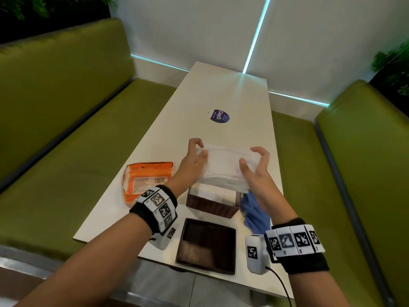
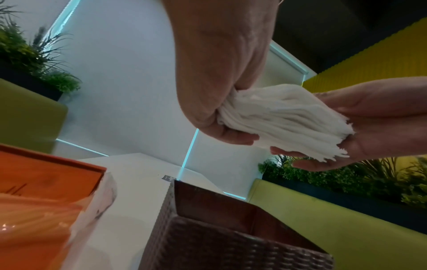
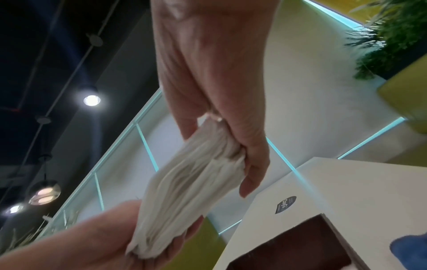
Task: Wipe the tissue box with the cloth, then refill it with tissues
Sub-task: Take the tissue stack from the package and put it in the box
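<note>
Nearest the table's near edge, a dark square lid (image 1: 207, 245) is lying flat. Just beyond it the brown woven tissue box (image 1: 211, 203) is standing open, and a white stack of tissues (image 1: 223, 168) is hovering above it, off the table. Both hands are clamping the stack: the left hand (image 1: 193, 159) is gripping its left end, the right hand (image 1: 257, 168) its right end. Beside the box, toward the right edge, a blue cloth (image 1: 254, 214) is lying crumpled. An orange tissue packet (image 1: 143, 181) is sitting opened near the left edge.
</note>
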Demonstrator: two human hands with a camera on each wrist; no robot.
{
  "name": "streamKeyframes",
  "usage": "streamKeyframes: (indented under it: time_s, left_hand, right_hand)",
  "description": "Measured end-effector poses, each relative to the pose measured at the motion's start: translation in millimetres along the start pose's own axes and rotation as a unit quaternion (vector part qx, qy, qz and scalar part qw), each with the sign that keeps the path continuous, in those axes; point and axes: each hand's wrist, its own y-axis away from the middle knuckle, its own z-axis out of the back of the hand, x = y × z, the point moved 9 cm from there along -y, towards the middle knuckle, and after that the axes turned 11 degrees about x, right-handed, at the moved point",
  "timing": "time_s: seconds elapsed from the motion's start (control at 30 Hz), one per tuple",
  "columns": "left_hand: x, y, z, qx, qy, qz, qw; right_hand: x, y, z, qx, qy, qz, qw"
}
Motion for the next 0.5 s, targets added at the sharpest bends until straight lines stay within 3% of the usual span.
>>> streamKeyframes:
  time_s: [0.07, 0.13, 0.23, 0.33, 0.5]
  left_hand:
    - [-1.9, -4.3, -0.5, 0.012, -0.002, 0.0, 1.0]
    - [-4.6, -7.6, -1.4, 0.037, 0.018, 0.009, 0.999]
    - [-3.3, -6.9, -8.3, 0.143, 0.056, 0.027, 0.988]
    - [9.1, -2.1, -12.7, 0.233, 0.022, 0.048, 0.971]
    - [32.4, -2.4, -14.7, 0.201, -0.126, 0.108, 0.965]
  right_hand:
    - [-0.8, -1.3, -5.1, 0.056, 0.007, 0.009, 0.998]
    - [-4.3, -5.0, 0.4, 0.064, 0.024, 0.015, 0.998]
    - [-19.2, -9.1, 10.1, 0.063, -0.002, -0.025, 0.998]
    - [-36.2, -8.9, 11.6, 0.057, 0.028, -0.077, 0.995]
    - [-66.5, -12.6, 2.6, 0.05, 0.16, -0.146, 0.975]
